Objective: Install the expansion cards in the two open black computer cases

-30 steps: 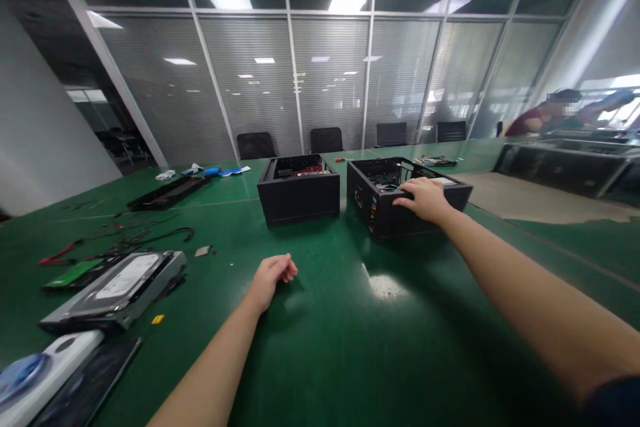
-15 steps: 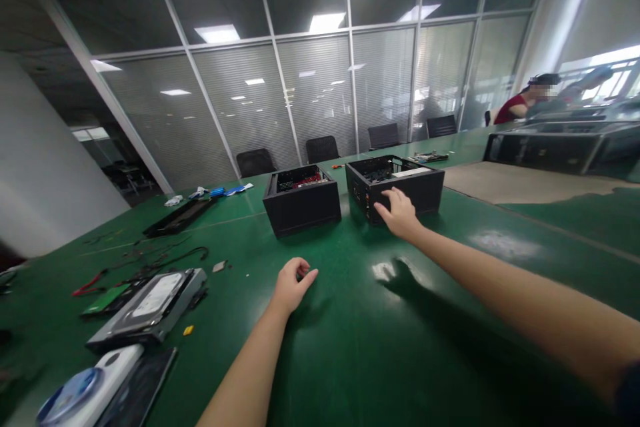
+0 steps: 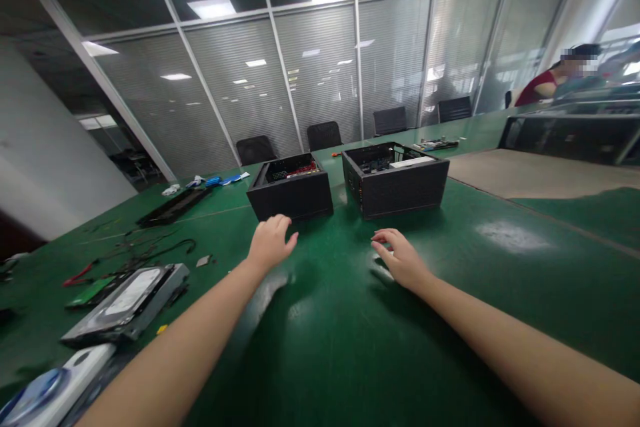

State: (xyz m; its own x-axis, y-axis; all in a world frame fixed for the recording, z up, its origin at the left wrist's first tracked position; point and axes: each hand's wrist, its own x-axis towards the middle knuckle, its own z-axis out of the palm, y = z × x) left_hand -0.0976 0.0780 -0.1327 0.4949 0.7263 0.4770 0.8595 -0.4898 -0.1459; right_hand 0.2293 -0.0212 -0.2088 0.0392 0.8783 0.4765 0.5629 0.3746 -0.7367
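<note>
Two black computer cases lie on the green table, their top sides uncovered. The left case shows red parts inside; the right case has a pale strip along its near rim. My left hand hovers just in front of the left case, fingers apart and holding nothing. Lower down and nearer to me than the right case is my right hand, its fingers loosely curved, thumb apart, with nothing in it. Both hands are above the tabletop, and neither grips a case.
At the left lie a hard drive, a green circuit board, tangled cables and a white device with a blue round part. A long black panel rests farther back. Brown cardboard spreads rightward, near a seated person.
My left hand has risen toward the left case. My right hand has pulled back and down from the right case's front corner. The camera view has shifted slightly.
</note>
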